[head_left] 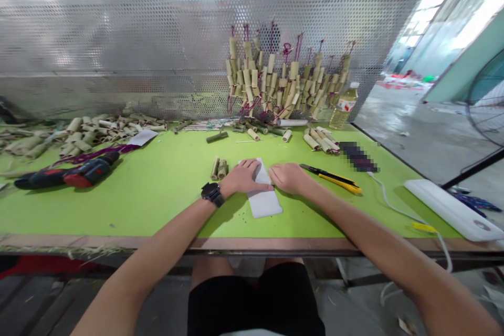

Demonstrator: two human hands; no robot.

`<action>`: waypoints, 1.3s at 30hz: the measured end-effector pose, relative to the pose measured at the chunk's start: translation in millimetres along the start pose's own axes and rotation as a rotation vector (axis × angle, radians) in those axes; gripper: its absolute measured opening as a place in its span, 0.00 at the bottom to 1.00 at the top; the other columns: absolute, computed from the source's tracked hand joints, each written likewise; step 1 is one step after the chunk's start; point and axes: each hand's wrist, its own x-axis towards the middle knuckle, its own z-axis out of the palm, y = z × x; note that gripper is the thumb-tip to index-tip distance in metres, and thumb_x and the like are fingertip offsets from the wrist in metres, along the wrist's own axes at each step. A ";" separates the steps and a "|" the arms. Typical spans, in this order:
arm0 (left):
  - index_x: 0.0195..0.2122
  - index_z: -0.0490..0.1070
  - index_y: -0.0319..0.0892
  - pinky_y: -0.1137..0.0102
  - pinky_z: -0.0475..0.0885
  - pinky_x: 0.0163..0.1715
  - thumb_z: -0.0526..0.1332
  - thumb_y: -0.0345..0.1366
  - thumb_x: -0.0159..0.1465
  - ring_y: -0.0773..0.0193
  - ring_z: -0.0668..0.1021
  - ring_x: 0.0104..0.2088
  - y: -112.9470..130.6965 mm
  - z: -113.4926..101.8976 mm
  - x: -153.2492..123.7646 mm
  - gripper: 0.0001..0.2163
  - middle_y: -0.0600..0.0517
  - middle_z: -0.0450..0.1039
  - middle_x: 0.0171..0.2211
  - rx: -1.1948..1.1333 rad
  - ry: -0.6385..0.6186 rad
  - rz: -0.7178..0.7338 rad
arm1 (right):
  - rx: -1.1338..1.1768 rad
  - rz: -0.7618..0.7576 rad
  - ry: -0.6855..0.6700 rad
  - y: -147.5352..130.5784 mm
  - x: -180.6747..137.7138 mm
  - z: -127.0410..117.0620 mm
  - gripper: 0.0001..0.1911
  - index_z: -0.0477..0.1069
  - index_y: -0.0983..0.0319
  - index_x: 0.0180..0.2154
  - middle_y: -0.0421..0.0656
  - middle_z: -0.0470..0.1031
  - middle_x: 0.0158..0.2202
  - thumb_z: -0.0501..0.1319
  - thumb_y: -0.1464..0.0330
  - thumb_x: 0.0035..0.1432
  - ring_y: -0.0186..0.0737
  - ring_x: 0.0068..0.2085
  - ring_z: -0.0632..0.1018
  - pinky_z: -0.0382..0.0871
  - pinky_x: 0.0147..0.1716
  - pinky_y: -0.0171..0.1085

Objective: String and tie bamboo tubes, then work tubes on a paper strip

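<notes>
A white sheet of paper (264, 203) lies on the green tabletop in front of me. My left hand (244, 176) rests flat across its upper left part, fingers stretched out and thumb pointing right. At the sheet's right edge my right hand (288, 177) is closed, knuckles up; whatever its fingers hold is hidden. Two or three short bamboo tubes (222, 169) stand just left of my left hand. To the right of my right hand lies a yellow and black utility knife (333, 178). Dark specks dot the table beside the sheet.
Bundles of bamboo tubes on purple cord (289, 81) hang on the perforated metal panel (137, 47). Loose tubes (86, 131) and a cordless drill (84, 172) are at left. An oil bottle (344, 107), a phone (357, 156) and a white power strip (452, 209) sit at right.
</notes>
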 end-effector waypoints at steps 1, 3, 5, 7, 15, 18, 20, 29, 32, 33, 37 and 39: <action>0.73 0.57 0.41 0.46 0.60 0.69 0.57 0.76 0.60 0.35 0.62 0.73 -0.4 -0.4 0.3 0.52 0.35 0.55 0.76 -0.003 -0.002 0.002 | 0.009 0.003 -0.002 0.4 0.5 0.3 0.27 0.80 0.67 0.44 0.53 0.85 0.41 0.43 0.65 0.80 0.43 0.36 0.79 0.57 0.32 0.40; 0.73 0.57 0.41 0.45 0.61 0.69 0.57 0.76 0.59 0.35 0.62 0.73 -0.9 -1.0 0.7 0.52 0.35 0.55 0.76 -0.010 -0.009 0.007 | 0.033 0.016 -0.006 1.7 2.0 1.1 0.29 0.80 0.67 0.43 0.53 0.84 0.40 0.42 0.64 0.80 0.43 0.35 0.79 0.58 0.31 0.39; 0.73 0.58 0.41 0.46 0.60 0.70 0.58 0.76 0.58 0.35 0.63 0.72 -1.2 -1.2 0.9 0.52 0.35 0.56 0.75 -0.020 -0.010 0.019 | 0.044 0.048 -0.007 3.3 3.8 2.4 0.30 0.81 0.67 0.42 0.53 0.84 0.39 0.42 0.64 0.80 0.43 0.35 0.80 0.59 0.31 0.39; 0.73 0.58 0.42 0.47 0.60 0.70 0.60 0.76 0.57 0.36 0.63 0.73 -1.1 -0.8 0.5 0.53 0.36 0.57 0.75 -0.036 -0.013 0.046 | 0.038 0.083 0.001 5.1 6.0 4.2 0.31 0.81 0.67 0.43 0.53 0.85 0.39 0.41 0.63 0.80 0.43 0.36 0.81 0.61 0.32 0.39; 0.77 0.53 0.42 0.48 0.57 0.72 0.59 0.78 0.58 0.36 0.59 0.75 3.1 3.3 -2.6 0.56 0.37 0.51 0.78 -0.065 -0.059 0.141 | 0.050 0.156 0.027 11.5 13.1 9.1 0.31 0.82 0.66 0.45 0.53 0.85 0.42 0.42 0.61 0.80 0.45 0.39 0.83 0.62 0.32 0.38; 0.77 0.53 0.40 0.48 0.56 0.73 0.58 0.78 0.58 0.36 0.58 0.76 3.9 4.3 -2.4 0.57 0.36 0.51 0.78 -0.062 -0.059 0.145 | 0.046 0.166 0.033 12.5 12.9 7.6 0.29 0.81 0.66 0.44 0.53 0.85 0.42 0.43 0.62 0.80 0.43 0.38 0.82 0.61 0.31 0.37; 0.77 0.54 0.40 0.49 0.56 0.73 0.58 0.78 0.58 0.36 0.58 0.76 4.0 4.7 -2.2 0.57 0.36 0.51 0.78 -0.060 -0.056 0.147 | 0.054 0.141 0.036 11.4 11.2 6.4 0.28 0.81 0.66 0.43 0.53 0.85 0.41 0.44 0.63 0.79 0.42 0.36 0.81 0.60 0.31 0.37; 0.76 0.55 0.42 0.49 0.56 0.73 0.59 0.77 0.58 0.37 0.59 0.75 5.3 5.0 -2.0 0.55 0.37 0.53 0.77 -0.070 -0.051 0.176 | 0.068 0.056 0.075 6.7 12.9 7.8 0.27 0.82 0.65 0.43 0.51 0.85 0.41 0.46 0.63 0.79 0.41 0.37 0.80 0.58 0.31 0.37; 0.77 0.52 0.42 0.48 0.56 0.73 0.60 0.76 0.59 0.37 0.58 0.75 6.6 5.2 -2.1 0.56 0.38 0.52 0.78 -0.077 -0.061 0.171 | 0.021 0.150 0.092 10.3 15.4 7.6 0.26 0.82 0.65 0.43 0.52 0.85 0.41 0.47 0.63 0.79 0.43 0.38 0.81 0.57 0.31 0.38; 0.77 0.52 0.42 0.48 0.56 0.73 0.60 0.76 0.59 0.36 0.58 0.75 6.8 5.4 -2.1 0.55 0.38 0.51 0.78 -0.079 -0.065 0.170 | 0.021 0.145 0.092 10.5 14.7 7.2 0.26 0.82 0.66 0.43 0.52 0.85 0.41 0.47 0.63 0.78 0.43 0.38 0.80 0.57 0.30 0.38; 0.76 0.54 0.42 0.49 0.56 0.73 0.61 0.76 0.59 0.38 0.59 0.75 6.8 6.2 -2.6 0.54 0.38 0.53 0.77 -0.097 -0.059 0.187 | 0.097 0.000 0.070 6.5 7.9 5.5 0.25 0.82 0.65 0.44 0.50 0.86 0.41 0.48 0.64 0.78 0.39 0.35 0.79 0.56 0.30 0.37; 0.75 0.56 0.42 0.49 0.56 0.73 0.61 0.76 0.58 0.37 0.59 0.75 7.3 6.2 -3.0 0.54 0.37 0.54 0.76 -0.097 -0.058 0.192 | 0.114 -0.039 0.079 4.3 5.8 5.3 0.24 0.82 0.64 0.44 0.48 0.86 0.41 0.49 0.64 0.78 0.39 0.36 0.79 0.56 0.31 0.36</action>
